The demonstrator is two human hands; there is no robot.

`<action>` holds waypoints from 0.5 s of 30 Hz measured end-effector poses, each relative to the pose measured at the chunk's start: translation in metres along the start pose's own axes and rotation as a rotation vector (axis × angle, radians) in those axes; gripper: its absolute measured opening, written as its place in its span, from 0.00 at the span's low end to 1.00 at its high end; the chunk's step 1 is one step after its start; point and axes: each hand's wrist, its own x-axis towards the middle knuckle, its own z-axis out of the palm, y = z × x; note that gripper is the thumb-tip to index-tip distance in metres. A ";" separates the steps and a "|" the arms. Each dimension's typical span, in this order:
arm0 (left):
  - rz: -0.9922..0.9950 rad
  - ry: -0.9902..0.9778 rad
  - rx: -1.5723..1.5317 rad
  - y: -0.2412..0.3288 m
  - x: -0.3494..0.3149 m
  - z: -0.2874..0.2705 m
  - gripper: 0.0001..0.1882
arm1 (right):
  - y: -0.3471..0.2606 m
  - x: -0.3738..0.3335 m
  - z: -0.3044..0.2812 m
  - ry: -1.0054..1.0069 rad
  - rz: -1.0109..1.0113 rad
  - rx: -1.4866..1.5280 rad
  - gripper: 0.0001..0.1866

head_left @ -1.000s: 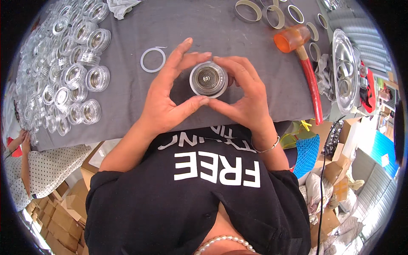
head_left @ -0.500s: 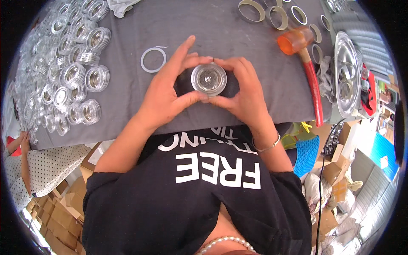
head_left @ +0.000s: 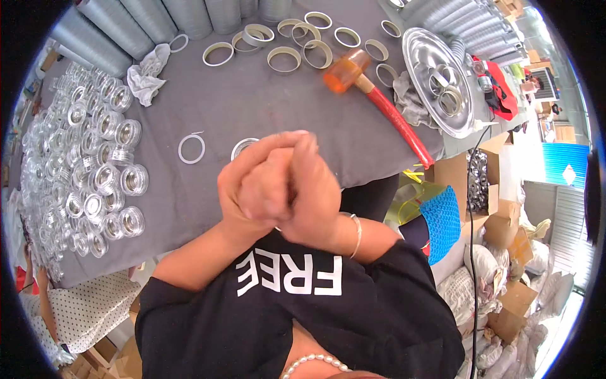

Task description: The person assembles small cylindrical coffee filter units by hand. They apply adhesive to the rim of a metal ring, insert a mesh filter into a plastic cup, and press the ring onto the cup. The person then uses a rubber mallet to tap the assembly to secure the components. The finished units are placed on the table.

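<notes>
- Grey cloth (head_left: 208, 101) covers the worktable I am watching from afar, perhaps laid there to spare the clear pieces from scratches.
- At the near middle of the table sits a round piece (head_left: 242, 146), pale-rimmed and mostly hidden; I see only an arc of it past the left hand (head_left: 249, 180), and cannot tell whether they touch.
- Above the near edge, the right hand (head_left: 315, 189) and the left are pressed together, fingers curled and blurred. I cannot tell whether anything is caught between them.
- Just left of the round piece, a thin white ring (head_left: 180, 150) lies flat, set apart from the rest, I suppose, so it is easy to pick up.
- Farther left, many clear round containers (head_left: 95, 170) crowd the side, which leaves the middle free for handling.
- Beyond the hands, pale rings (head_left: 284, 68) are scattered toward the far side.
- Rightward, an orange-headed mallet (head_left: 388, 112) lies slantwise, its red handle toward the wearer, likely for a quick grasp.
- Past it, a silver tray (head_left: 421, 63) holds a few loose rings, probably to keep them from rolling.
- Grey rolls (head_left: 151, 19) line the back.
</notes>
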 end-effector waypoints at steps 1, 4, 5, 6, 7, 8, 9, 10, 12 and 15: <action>0.028 0.042 0.105 0.003 0.001 0.012 0.42 | -0.008 0.000 0.007 0.124 0.078 0.067 0.34; -0.078 -0.005 0.087 0.016 0.011 0.029 0.40 | -0.032 -0.001 0.011 0.307 0.176 0.319 0.40; -0.147 -0.051 0.020 0.019 0.014 0.028 0.42 | -0.037 -0.004 0.002 0.223 0.150 0.419 0.40; -0.154 -0.223 0.052 0.019 0.013 0.017 0.41 | -0.049 -0.006 0.002 0.263 0.195 0.416 0.39; -0.177 -0.215 -0.184 0.019 0.010 0.019 0.44 | -0.064 -0.006 0.000 0.295 0.249 0.410 0.39; -0.192 -0.219 -0.427 0.018 0.012 0.023 0.47 | -0.086 -0.008 -0.015 0.278 0.007 0.374 0.38; -0.208 -0.216 -0.667 0.017 0.011 0.026 0.50 | -0.099 -0.001 -0.019 0.257 -0.233 0.342 0.39; -0.260 -0.234 -0.740 0.025 0.011 0.022 0.55 | -0.097 0.001 -0.017 0.373 -0.393 -0.055 0.37; -0.258 -0.161 -0.880 0.022 0.006 0.022 0.53 | -0.088 0.012 -0.001 0.283 -0.457 -0.950 0.35; -0.260 -0.010 -0.946 0.035 0.002 0.029 0.54 | -0.068 0.023 0.011 -0.528 -0.358 -1.859 0.33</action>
